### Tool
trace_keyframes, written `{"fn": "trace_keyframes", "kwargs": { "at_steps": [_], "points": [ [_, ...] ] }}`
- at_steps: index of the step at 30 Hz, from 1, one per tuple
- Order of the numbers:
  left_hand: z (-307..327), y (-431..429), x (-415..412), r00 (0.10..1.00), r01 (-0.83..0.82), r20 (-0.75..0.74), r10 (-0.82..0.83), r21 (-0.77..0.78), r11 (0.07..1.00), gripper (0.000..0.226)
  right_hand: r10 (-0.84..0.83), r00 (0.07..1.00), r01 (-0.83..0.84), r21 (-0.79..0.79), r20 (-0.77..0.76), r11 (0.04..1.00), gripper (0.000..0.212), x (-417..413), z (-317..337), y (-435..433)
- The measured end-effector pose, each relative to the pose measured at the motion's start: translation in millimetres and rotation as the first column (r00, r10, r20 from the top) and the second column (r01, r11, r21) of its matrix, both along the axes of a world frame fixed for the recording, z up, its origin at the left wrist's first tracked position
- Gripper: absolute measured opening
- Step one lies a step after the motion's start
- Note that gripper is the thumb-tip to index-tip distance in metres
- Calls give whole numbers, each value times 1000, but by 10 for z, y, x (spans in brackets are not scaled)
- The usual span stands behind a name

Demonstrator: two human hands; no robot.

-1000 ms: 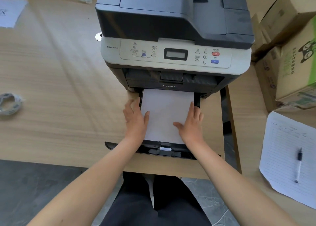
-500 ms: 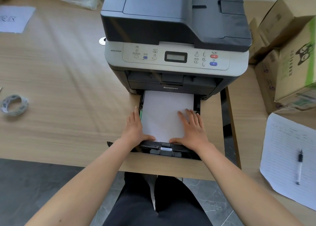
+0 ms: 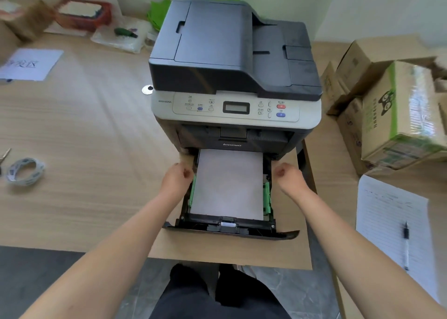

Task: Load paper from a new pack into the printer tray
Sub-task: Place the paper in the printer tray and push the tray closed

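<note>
A grey and black printer [image 3: 232, 60] stands on the wooden desk. Its black paper tray [image 3: 229, 229] is pulled out toward me. A stack of white paper [image 3: 228, 185] lies flat in the tray between green side guides [image 3: 266, 197]. My left hand [image 3: 175, 179] hovers just left of the tray with its fingers curled in. To the right of the tray, my right hand [image 3: 289, 177] is also curled, above the desk. Neither hand touches the paper or holds anything.
Cardboard boxes [image 3: 396, 110] are stacked at the right. A lined sheet with a pen [image 3: 406, 243] lies at the right front. A tape roll [image 3: 24, 171] and a printed sheet [image 3: 29, 63] lie at the left. Bags and a red tray [image 3: 83, 12] sit at the back.
Both hands have lifted off the paper and moved outward to either side of the tray, fingers curling in. My head has tilted up, showing more of the desk's far side.
</note>
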State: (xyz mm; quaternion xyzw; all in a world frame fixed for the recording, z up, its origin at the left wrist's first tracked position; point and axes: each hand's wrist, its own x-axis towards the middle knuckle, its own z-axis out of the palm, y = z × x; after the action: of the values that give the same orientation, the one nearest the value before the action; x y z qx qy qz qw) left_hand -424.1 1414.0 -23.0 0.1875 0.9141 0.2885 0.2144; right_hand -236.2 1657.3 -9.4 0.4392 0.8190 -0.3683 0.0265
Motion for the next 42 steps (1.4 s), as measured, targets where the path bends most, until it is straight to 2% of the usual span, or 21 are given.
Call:
{"fn": "trace_keyframes", "kwargs": {
  "at_steps": [2,5,10,14,16,22,29,35,42],
  "points": [
    [-54,1,89,998,64,28,-62,-83,994,14,13,999,-11,-32,51,999,20,47,-86,-137],
    [-106,-6,164,998,62,12,-61,-72,996,20,-36,997,41,-86,69,995,22,83,-152,-276],
    [-130,-67,147,998,-65,11,65,-28,997,23,-104,984,124,-140,144,982,20,130,-197,-307],
    [-172,-169,167,976,-183,127,177,43,982,10,-154,979,186,-264,137,946,25,217,-283,-270],
    [-174,-203,167,959,-239,172,226,62,969,13,-179,979,201,-290,100,936,30,252,-303,-292],
    [-198,-220,159,932,-300,247,266,112,947,19,-251,968,247,-272,19,930,31,278,-343,-389],
    [-197,-188,131,927,-296,268,264,87,951,22,-204,979,204,-254,26,945,16,227,-342,-362],
    [-234,-109,140,922,-279,288,259,29,960,20,-173,985,175,-214,27,961,18,229,-334,-374],
    [-270,-95,190,923,-283,280,263,30,959,20,-92,996,92,-194,6,977,23,256,-283,-395]
  ]
}}
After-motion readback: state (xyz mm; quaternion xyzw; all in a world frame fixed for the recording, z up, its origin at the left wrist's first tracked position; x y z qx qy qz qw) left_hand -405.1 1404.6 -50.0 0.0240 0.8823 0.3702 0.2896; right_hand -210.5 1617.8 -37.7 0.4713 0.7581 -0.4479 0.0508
